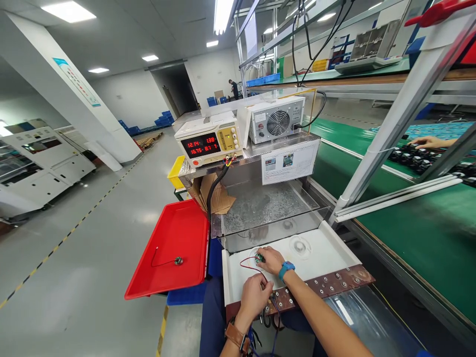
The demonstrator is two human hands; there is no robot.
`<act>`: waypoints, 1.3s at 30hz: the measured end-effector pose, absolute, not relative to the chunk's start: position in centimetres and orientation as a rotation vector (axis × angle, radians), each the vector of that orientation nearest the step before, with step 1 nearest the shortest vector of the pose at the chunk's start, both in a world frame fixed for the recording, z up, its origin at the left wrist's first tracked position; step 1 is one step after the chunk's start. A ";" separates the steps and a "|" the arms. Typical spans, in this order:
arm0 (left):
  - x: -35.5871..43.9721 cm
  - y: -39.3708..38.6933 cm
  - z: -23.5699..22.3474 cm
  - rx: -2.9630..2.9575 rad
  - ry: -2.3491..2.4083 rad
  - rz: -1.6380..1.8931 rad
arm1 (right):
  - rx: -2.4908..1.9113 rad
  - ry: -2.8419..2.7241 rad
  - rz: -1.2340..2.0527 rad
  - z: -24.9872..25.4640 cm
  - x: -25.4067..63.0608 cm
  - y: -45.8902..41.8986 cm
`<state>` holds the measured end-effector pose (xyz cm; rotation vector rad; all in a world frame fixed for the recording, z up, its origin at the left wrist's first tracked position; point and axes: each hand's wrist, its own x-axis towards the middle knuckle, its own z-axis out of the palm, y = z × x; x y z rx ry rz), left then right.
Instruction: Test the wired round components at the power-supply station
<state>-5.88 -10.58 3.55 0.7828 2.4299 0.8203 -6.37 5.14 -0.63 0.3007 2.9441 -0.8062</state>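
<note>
My right hand (272, 261), with a blue watch on its wrist, is closed on a small round green circuit board (259, 258) over the white tray (318, 258). Its fingers cover part of the board. A thin red wire (242, 264) loops left from the board and back toward my left hand (256, 296). That hand, wearing a brown watch strap, pinches the wire close to the brown strip (322, 287) with metal studs at the tray's front edge. The wire's end is hidden by the fingers. Dark cables hang below the strip.
Left of me, a red tray (174, 223) holds another round board (178, 261) with a wire. A power supply (208, 141) with lit red digits stands ahead beside a grey fan-backed unit (277, 121). A green conveyor (409, 218) runs at right, where another person's hand (426, 142) touches black parts.
</note>
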 end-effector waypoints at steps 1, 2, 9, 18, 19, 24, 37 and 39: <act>-5.9 -10.6 3.6 0.782 2.429 0.820 | 0.301 2.944 -0.806 -0.5 -6.3 5.1; -5.9 -10.6 3.6 0.781 2.430 0.821 | 0.303 2.942 -0.805 -0.5 -6.3 5.1; -5.8 -10.6 3.5 0.778 2.431 0.837 | 0.302 2.938 -0.800 -0.6 -6.3 5.1; -5.7 -10.6 3.9 0.776 2.432 0.817 | 0.302 2.946 -0.789 -0.8 -6.4 5.1; -5.7 -10.6 4.0 0.774 2.433 0.816 | 0.297 2.951 -0.787 -0.8 -6.4 5.0; -5.6 -10.6 3.9 0.742 2.447 0.818 | 0.292 2.955 -0.797 -0.8 -6.3 5.0; -5.7 -10.7 3.2 0.724 2.484 0.805 | 0.300 2.972 -0.800 -0.7 -6.3 4.7; -5.7 -10.6 3.4 0.733 2.485 0.807 | 0.292 2.973 -0.787 -0.5 -6.3 4.7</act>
